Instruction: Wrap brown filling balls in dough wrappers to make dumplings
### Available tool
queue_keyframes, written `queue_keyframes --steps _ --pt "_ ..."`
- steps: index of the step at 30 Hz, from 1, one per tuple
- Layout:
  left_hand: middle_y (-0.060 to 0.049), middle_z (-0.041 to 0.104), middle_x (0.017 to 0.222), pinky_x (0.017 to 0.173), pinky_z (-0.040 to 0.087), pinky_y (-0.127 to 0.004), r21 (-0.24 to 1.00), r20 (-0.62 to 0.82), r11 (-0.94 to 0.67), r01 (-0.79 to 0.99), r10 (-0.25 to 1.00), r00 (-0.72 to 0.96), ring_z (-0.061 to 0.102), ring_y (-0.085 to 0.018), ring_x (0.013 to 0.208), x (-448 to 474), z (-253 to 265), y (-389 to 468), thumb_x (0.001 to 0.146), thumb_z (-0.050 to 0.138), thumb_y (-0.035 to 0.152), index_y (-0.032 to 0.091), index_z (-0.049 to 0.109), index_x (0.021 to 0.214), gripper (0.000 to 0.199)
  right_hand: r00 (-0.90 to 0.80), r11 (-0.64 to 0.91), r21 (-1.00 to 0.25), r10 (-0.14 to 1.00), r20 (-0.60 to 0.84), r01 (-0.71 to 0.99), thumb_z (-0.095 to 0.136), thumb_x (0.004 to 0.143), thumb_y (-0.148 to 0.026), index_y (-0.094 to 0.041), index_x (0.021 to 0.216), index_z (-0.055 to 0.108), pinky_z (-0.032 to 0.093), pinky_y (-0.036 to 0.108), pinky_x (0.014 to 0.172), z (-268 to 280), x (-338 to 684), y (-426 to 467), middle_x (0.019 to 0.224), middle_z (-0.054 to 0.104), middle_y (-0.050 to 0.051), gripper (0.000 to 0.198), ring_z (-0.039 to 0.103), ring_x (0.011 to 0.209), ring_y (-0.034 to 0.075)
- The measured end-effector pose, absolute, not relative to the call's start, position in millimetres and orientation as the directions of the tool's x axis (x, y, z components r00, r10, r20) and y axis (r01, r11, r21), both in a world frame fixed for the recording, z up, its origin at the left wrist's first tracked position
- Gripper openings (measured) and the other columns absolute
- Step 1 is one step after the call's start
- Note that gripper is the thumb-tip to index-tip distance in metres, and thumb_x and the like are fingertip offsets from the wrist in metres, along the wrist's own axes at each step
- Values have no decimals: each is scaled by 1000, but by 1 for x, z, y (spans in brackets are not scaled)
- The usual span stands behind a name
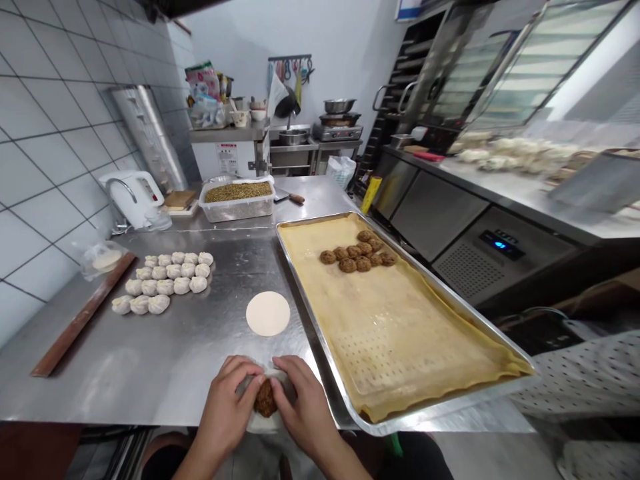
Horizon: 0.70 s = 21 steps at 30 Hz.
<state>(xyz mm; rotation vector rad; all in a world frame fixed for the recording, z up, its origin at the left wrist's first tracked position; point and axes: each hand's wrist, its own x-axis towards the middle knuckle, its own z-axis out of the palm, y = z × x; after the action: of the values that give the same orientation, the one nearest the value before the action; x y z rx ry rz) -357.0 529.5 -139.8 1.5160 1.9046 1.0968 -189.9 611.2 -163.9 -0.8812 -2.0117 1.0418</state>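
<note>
At the table's front edge, a brown filling ball (265, 400) sits on a round dough wrapper (260, 424), partly covered by my fingers. My left hand (234, 393) pinches the wrapper's left side between thumb and fingers. On the other side my right hand (303, 399) grips the wrapper too, its thumb against the filling. Just beyond my hands a flat round wrapper (268, 313) lies on the steel. To the right, a metal tray (325, 353) lined with yellowish paper holds several brown filling balls (363, 265). Rows of wrapped dumplings (165, 287) stand at the left.
A long wooden strip (85, 313) lies left of the dumplings, beside a plastic bag with dough (103, 259). Behind are a white kettle (133, 195), a plastic tub of chopped filling (237, 200) and a wooden-handled knife (295, 198). A steel counter (555, 200) runs along the right.
</note>
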Motion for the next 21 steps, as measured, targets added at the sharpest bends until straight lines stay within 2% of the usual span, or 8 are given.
queue_keyframes --steps 3,6,9,11,14,17,19,21 --pt "-6 69 106 93 56 -37 772 178 7 636 958 -227 64 -21 106 -350 -143 523 102 53 34 27 72 99 21 -480 388 -881 848 226 271 59 96 -24 -20 102 72 56 40 98 -159 -191 610 112 70 12 15 67 109 25" --pt "-6 70 107 91 59 -36 744 238 -28 667 945 -226 66 -20 104 -346 -149 522 102 52 31 28 71 114 22 -533 305 -924 834 142 232 55 101 -27 -21 87 70 56 33 85 -146 -191 611 94 69 7 22 68 93 21" --pt "-7 71 106 87 60 -33 749 247 -40 662 943 -223 69 -19 100 -347 -151 524 103 51 31 30 68 127 29 -621 312 -937 768 154 155 46 105 -27 -23 98 71 56 32 87 -140 -187 609 98 69 7 27 67 94 19" --pt "-7 70 104 85 60 -32 750 249 -47 660 944 -216 68 -19 98 -347 -151 526 104 51 31 29 72 117 25 -618 332 -935 764 187 128 47 105 -28 -23 108 71 56 33 91 -142 -184 609 106 70 9 25 67 100 21" --pt "-6 70 102 88 59 -34 730 259 -51 682 943 -207 67 -20 100 -348 -149 526 103 52 30 26 72 102 21 -532 292 -940 832 159 175 56 101 -31 -21 96 73 56 33 88 -147 -184 610 101 71 9 20 69 97 22" --pt "-5 70 103 88 58 -33 713 254 -65 698 952 -171 67 -19 99 -349 -148 526 102 53 29 27 69 114 20 -517 227 -956 850 101 186 56 101 -32 -21 85 72 55 31 81 -146 -185 609 92 71 6 26 69 89 20" --pt "-5 70 105 87 59 -30 712 242 -78 697 960 -140 68 -18 98 -350 -148 526 102 53 27 30 66 126 27 -564 245 -958 817 124 146 51 104 -30 -23 93 73 55 31 85 -145 -184 605 97 71 6 26 68 93 20" --pt "-4 70 104 85 59 -29 709 245 -90 699 961 -125 68 -17 97 -351 -147 526 103 52 26 31 68 122 26 -588 279 -953 793 161 115 48 105 -27 -24 104 73 54 32 93 -146 -182 603 106 71 7 25 68 102 20"
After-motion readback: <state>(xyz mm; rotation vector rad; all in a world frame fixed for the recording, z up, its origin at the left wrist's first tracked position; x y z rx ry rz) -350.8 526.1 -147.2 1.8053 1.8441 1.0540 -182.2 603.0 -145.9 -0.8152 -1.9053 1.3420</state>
